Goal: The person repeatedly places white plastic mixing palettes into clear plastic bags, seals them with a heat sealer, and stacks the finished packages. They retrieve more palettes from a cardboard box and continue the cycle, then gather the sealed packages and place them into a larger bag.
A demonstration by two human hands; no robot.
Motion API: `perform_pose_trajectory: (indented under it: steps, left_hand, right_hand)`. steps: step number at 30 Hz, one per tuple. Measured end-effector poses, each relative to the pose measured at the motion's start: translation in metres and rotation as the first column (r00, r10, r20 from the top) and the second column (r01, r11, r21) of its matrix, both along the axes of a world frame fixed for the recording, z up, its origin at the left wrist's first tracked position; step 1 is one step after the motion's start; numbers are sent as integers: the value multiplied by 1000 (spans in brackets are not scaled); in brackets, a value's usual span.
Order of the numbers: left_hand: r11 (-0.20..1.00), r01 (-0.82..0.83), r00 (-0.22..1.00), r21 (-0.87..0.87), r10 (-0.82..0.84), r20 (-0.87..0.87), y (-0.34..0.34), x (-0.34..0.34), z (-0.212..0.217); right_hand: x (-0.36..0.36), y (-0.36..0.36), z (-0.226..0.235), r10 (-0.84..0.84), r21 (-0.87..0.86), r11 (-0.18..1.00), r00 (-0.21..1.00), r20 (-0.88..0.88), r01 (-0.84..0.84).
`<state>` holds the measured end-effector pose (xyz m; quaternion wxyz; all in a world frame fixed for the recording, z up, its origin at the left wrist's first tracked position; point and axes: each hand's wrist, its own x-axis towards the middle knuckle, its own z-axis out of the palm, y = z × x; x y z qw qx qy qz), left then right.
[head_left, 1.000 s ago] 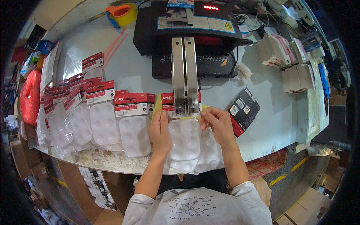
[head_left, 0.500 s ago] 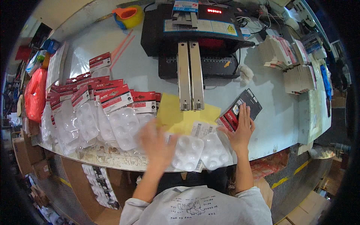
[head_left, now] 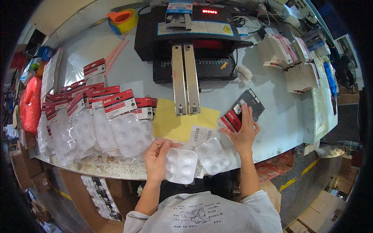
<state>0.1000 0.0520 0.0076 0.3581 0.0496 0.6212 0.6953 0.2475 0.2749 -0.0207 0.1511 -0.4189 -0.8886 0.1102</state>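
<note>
My left hand (head_left: 156, 158) is closed, its thumb pressed to its fingers at the upper left corner of a white plastic paint palette (head_left: 181, 167) with round wells. A bit of clear film shows by the thumb, so it seems to pinch a clear bag there. Beside it lies a second white palette (head_left: 213, 156), partly over sheets with barcode labels (head_left: 203, 134). My right hand (head_left: 243, 132) lies with fingers stretched out over a fanned stack of red and black header cards (head_left: 234, 115). The fingers hide part of the cards.
Bagged palettes with red headers (head_left: 130, 134) pile up at the left. A black sealing machine (head_left: 186, 33) with two metal rails (head_left: 180, 79) reaches over a yellow sheet (head_left: 165, 120). Card stacks (head_left: 278, 50) stand at the back right; a tape roll (head_left: 126, 21) sits at the back left.
My left hand, blurred before, now pinches at the near palette's corner, and that palette sits slightly closer to me. My right hand stays on the cards. The whole view has shifted a little.
</note>
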Motion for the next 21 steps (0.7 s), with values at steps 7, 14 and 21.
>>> perform_pose_trajectory:
  steps: [7,14,21]
  left_hand:
    - [997,79,994,13,-80,78,2,12,3]
    - [996,79,991,50,-84,100,5,14,7]
    - [994,105,992,19,-106,73,6,17,10]
  right_hand:
    - [1,1,4,-84,-121,989,995,59,90]
    - [3,6,4,-95,-74,992,987,132,105]
    - [5,-7,6,-72,1,997,997,1,72]
